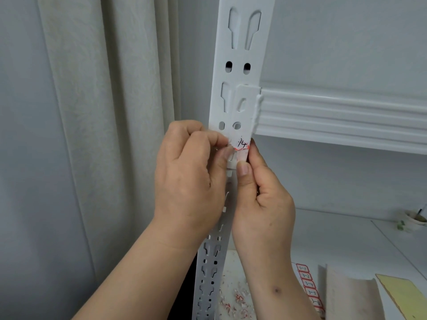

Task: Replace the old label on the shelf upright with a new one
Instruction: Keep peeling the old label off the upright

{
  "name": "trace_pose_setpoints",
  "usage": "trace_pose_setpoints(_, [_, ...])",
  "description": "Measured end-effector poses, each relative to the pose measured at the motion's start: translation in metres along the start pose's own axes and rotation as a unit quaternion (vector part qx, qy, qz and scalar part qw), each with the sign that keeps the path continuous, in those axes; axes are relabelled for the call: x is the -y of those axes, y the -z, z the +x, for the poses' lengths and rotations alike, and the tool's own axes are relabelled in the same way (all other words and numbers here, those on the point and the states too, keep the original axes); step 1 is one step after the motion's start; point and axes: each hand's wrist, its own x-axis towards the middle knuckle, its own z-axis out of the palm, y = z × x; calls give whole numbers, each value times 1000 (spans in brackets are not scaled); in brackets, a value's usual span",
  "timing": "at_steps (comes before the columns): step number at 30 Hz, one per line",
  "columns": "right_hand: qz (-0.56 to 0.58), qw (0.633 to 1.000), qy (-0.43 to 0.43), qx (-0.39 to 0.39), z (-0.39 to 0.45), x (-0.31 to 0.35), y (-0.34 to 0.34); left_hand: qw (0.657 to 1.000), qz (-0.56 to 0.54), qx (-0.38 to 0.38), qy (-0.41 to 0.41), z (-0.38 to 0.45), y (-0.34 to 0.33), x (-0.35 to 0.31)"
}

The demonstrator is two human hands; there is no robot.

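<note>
On the upright (pixel 240 72), just under the beam (pixel 342 116), my left hand (pixel 187 176) pinches a torn shred of the old label (pixel 241 146) while my right hand (pixel 258 192) grips the post, so I should peel slowly and flat.

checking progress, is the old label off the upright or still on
Partly on: a torn old label still sticks to the upright.

One shelf upright (pixel 240 65), one torn label (pixel 241 146), two hands, one label sheet (pixel 308 287), one cup (pixel 414 220)
</note>
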Motion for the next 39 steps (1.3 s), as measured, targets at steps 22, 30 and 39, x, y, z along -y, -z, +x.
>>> trace_pose_setpoints(22, [1, 1000, -4, 1, 0, -1, 1, 989, -58, -19, 134, 20, 10, -11])
trace_pose_setpoints(30, [-6, 1000, -8, 9, 0, 1, 1, 980, -95, 8, 176, 5, 14, -21])
trace_pose_setpoints(39, [-9, 1000, -19, 8, 2, 4, 2, 880, -292, -38, 373, -11, 19, -39])
